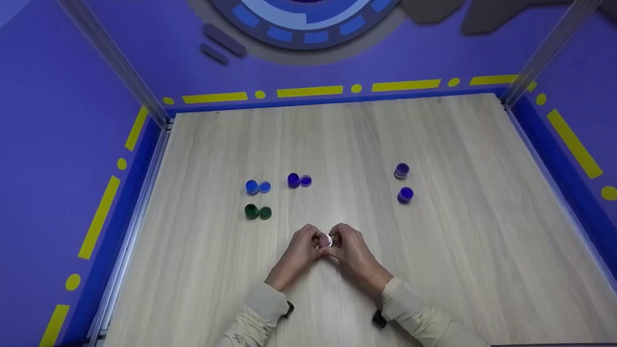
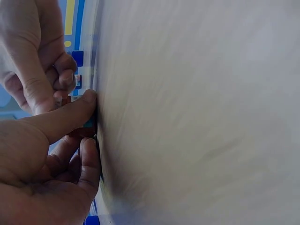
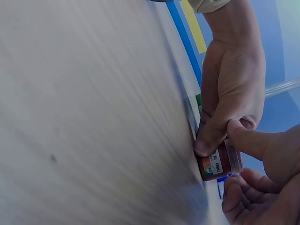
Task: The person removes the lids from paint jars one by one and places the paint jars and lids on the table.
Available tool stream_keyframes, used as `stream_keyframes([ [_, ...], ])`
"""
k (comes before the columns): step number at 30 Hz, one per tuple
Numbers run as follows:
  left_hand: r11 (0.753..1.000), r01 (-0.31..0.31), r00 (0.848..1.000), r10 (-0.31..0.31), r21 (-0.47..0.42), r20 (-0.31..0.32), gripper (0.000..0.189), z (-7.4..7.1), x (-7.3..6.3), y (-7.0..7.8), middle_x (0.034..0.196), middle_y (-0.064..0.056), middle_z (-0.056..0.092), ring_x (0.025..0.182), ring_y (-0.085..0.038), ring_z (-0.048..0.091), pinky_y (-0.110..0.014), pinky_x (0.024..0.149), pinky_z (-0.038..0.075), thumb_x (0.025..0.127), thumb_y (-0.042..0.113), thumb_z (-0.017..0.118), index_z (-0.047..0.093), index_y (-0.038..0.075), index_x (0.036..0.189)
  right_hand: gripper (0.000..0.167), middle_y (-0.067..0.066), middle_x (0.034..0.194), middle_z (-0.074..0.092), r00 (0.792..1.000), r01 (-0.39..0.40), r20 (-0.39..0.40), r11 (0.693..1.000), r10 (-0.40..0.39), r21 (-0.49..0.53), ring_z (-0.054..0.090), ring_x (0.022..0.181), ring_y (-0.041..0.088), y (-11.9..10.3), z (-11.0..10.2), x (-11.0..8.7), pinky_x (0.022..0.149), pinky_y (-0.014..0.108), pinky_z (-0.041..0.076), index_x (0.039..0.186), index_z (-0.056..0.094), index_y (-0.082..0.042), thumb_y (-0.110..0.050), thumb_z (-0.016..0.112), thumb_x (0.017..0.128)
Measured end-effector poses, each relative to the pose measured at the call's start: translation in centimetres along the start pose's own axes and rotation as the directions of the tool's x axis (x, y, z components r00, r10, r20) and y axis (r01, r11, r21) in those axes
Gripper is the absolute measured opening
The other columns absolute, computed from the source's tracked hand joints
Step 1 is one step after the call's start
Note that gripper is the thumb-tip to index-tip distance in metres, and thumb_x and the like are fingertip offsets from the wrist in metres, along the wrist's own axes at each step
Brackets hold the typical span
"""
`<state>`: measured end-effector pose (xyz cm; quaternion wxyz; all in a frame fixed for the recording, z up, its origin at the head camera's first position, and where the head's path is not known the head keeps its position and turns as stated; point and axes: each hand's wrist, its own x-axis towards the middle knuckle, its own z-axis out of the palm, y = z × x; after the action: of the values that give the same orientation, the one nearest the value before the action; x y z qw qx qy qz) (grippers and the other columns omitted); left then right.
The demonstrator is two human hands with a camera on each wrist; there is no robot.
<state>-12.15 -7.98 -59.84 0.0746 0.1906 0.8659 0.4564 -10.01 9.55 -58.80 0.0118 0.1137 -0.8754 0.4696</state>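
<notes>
Over a pale wood-grain table (image 1: pixel 462 270), a person in beige sleeves (image 1: pixel 405 303) grips a small reddish-brown paint jar (image 3: pixel 224 161) with both bare hands, low at the near middle of the tabletop. Whether its base touches the wood cannot be told.

Companion containers are spread beyond the held jar. To its left, just past the hands, sits a green jar (image 1: pixel 251 211), a green lid (image 1: pixel 265 212) just beside it. Farther beyond are a light blue jar (image 1: pixel 251 187) with its lid (image 1: pixel 265 187) and, closer to straight ahead, a deep blue jar (image 1: pixel 293 180) with another lid (image 1: pixel 306 180). Well to the held jar's right, two violet-topped jars (image 1: pixel 405 194) stand near each other. Blue panels with yellow dashes (image 1: pixel 309 90) and metal posts (image 1: pixel 106 53) rise past the table's edges. Fingers cover much of the held jar in every view.

The vessel is a squat cylinder with a see-through, ridged cap (image 3: pixel 236 158) and a printed white-and-orange label (image 3: pixel 215 162) marked "deli". The left hand (image 1: pixel 303 243) has its thumb and fingers clamped around the body; the right hand (image 1: pixel 351 243) pinches the cap end, fingers curled. The sleeves are creased cloth, a dark band (image 1: pixel 380 319) showing at the right wrist.
</notes>
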Motion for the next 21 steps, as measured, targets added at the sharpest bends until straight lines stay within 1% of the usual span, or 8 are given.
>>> stream_keyframes([
  [3,1.000,-0.006,1.000,0.006,0.001,0.002,0.021,0.1,0.0,0.0,0.094,0.000,0.063,0.087,-0.014,0.060,-0.024,0.076,0.051,0.086,0.001,0.082,0.063,0.008,0.089,0.037,-0.002,0.079,0.055,0.999,-0.018,0.042,1.000,0.018,0.001,0.049,0.072,0.011,0.1,-0.2,0.3,0.063,0.026,0.040,0.091,0.063,-0.006,-0.026,0.091,0.078],
  [5,1.000,-0.002,1.000,0.002,-0.005,0.002,0.021,0.1,0.0,0.0,0.093,0.000,0.062,0.087,-0.013,0.060,-0.023,0.076,0.051,0.085,-0.002,0.082,0.063,0.008,0.089,0.033,-0.004,0.080,0.055,0.998,-0.006,0.070,1.000,0.006,-0.004,0.050,0.074,0.011,0.1,-0.5,0.4,0.064,0.026,0.041,0.092,0.064,-0.006,-0.023,0.090,0.080],
  [8,1.000,0.003,1.000,-0.003,-0.008,0.002,0.022,0.0,0.1,0.1,0.092,0.000,0.061,0.085,-0.011,0.059,-0.022,0.074,0.050,0.084,-0.007,0.080,0.064,0.007,0.089,0.026,-0.004,0.083,0.056,0.994,0.050,0.102,0.999,-0.048,-0.022,0.051,0.076,0.010,0.1,-0.9,0.8,0.065,0.026,0.043,0.093,0.069,-0.006,-0.017,0.089,0.081],
  [11,1.000,0.006,1.000,-0.005,-0.012,0.008,0.022,0.0,0.1,0.0,0.091,0.000,0.060,0.085,-0.011,0.059,-0.022,0.074,0.050,0.084,-0.007,0.080,0.064,0.006,0.089,0.021,-0.003,0.085,0.059,0.985,0.113,0.134,0.993,-0.107,-0.043,0.051,0.078,0.010,0.2,-1.2,1.0,0.066,0.025,0.044,0.095,0.074,-0.006,-0.011,0.088,0.081],
  [13,1.000,-0.001,1.000,0.001,-0.001,0.008,0.021,0.0,0.1,0.0,0.090,-0.001,0.060,0.085,-0.012,0.059,-0.022,0.074,0.050,0.084,-0.006,0.081,0.064,0.006,0.089,0.019,0.000,0.087,0.062,0.978,0.142,0.158,0.989,-0.134,-0.042,0.052,0.079,0.010,0.2,-1.4,1.2,0.067,0.025,0.045,0.097,0.076,-0.006,-0.008,0.087,0.082],
  [16,1.000,-0.010,1.000,0.010,0.019,0.004,0.021,0.0,0.1,0.0,0.090,-0.001,0.060,0.084,-0.014,0.059,-0.024,0.074,0.050,0.084,-0.001,0.083,0.064,0.005,0.088,0.019,0.004,0.094,0.066,0.963,0.195,0.196,0.980,-0.184,-0.034,0.056,0.085,0.011,0.4,-1.6,1.3,0.072,0.026,0.049,0.103,0.077,-0.005,-0.004,0.083,0.085],
  [21,0.999,-0.006,1.000,0.006,0.049,-0.002,0.024,0.0,0.2,-0.1,0.088,-0.002,0.060,0.081,-0.015,0.058,-0.026,0.073,0.049,0.082,0.003,0.086,0.063,0.003,0.089,0.030,0.008,0.105,0.068,0.922,0.317,0.240,0.948,-0.303,-0.021,0.060,0.095,0.014,1.0,-1.6,1.4,0.080,0.029,0.053,0.116,0.075,-0.002,0.006,0.074,0.088],
])
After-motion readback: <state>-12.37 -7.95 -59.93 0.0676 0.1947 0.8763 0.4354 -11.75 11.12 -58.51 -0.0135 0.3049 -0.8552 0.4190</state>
